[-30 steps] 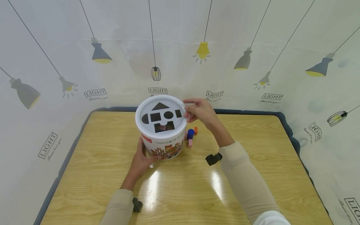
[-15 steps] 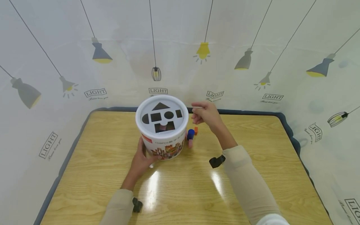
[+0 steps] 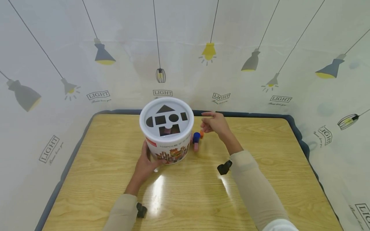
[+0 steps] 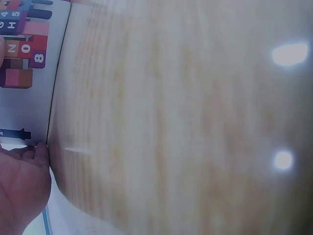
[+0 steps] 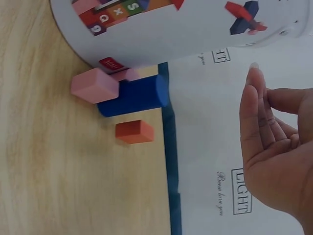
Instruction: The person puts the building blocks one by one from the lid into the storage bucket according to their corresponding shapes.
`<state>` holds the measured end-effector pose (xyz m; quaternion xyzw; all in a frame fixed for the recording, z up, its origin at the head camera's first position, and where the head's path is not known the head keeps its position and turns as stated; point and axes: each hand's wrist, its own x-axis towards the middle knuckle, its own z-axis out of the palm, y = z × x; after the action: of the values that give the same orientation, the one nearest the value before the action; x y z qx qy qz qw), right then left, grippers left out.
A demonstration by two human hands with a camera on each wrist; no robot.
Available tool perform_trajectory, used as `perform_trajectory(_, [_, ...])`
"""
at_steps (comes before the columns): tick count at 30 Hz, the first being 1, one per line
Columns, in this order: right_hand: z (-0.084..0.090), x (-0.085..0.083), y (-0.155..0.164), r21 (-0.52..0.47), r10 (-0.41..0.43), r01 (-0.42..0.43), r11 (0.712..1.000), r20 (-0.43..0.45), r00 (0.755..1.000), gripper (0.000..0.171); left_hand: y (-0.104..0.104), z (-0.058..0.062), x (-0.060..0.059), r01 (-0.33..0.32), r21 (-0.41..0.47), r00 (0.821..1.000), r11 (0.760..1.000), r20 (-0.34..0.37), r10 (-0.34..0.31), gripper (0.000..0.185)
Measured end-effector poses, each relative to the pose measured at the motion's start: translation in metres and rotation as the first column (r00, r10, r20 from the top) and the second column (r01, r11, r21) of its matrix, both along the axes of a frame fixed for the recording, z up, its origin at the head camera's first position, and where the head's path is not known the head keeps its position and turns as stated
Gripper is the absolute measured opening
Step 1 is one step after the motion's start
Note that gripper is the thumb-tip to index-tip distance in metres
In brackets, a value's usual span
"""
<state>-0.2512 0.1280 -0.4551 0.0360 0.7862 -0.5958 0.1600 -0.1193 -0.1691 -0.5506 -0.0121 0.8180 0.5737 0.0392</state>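
Note:
A white toy-block bucket (image 3: 153, 150) stands on the table, printed with colourful blocks. Cut through its lid (image 3: 149, 109) are shaped holes: a triangle, a circle, a half-round and rectangles. My left hand (image 3: 145, 165) holds the bucket low on its left side, thumb across the front. To the right of the bucket lie a blue cylinder (image 5: 134, 95), a pink block (image 5: 95, 85) and a red-orange block (image 5: 134, 132). Another pink piece shows partly behind the pink block. My right hand (image 3: 217, 124) hovers above and right of these blocks, holding nothing, fingers loosely bent.
The wooden table (image 3: 245, 192) has a dark blue edge band (image 3: 240, 114) at the back. Behind it hangs a pale sheet (image 3: 185, 25) printed with lamps. A small white bit (image 3: 156, 170) lies by my left thumb.
My right hand has come away from the lid's rim, moving right and then down toward the loose blocks. My left hand and the bucket have stayed in place.

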Motion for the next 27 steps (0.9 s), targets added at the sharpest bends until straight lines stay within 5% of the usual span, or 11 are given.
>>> perform_trajectory(6, [-0.02,-0.002,0.004,0.016,-0.006,0.006,1.0,0.034,0.999,0.038,-0.007,-0.037,-0.01,-0.021,-0.005,1.0,1.0,-0.022,0.021,0.123])
perform_trajectory(27, [-0.07,0.0,0.01,0.045,0.03,-0.035,0.998,0.113,0.993,0.047,-0.007,-0.039,-0.012,-0.012,0.029,0.998,1.0,-0.058,0.014,0.119])
